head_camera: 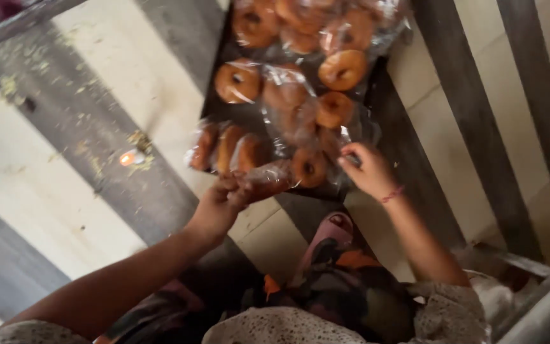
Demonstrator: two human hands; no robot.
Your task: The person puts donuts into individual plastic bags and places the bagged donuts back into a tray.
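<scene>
As the camera looks straight down, both bare hands work at the near edge of a dark tray of bagged fried rings.

Left hand: the left hand (219, 205) has its fingers bunched tight on the near end of a clear packet of fried rings (284, 173). The pinch sits on the plastic rather than the food, which looks like a way to lift or tug the packet without crushing what is inside.

Right hand: the right hand (367, 169) curls its fingers over the far-right end of the same row of packets. The fingertips seem to press or nip the wrapping; whether they close fully on it cannot be told, since blur hides the tips.

Packet between the fingers: it lies stretched from one hand to the other, just past both sets of fingertips, so it is held at both ends.

Upright packet: just beyond the left fingers, a packet of rings on edge (227, 150) leans at the tray's near-left corner, probably standing so more fit.

Tray: the dark tray (386, 130) runs away from the fingers, with loose-looking rings (342, 69) in plastic lying flat further off.

Floor: a striped floor (52, 191) in pale and grey bands lies left of the left fingers, littered with crumbs and a small bright scrap (128, 158).

Foot: a pink sandal (332, 230) shows below, nearer the body than either hand.
</scene>
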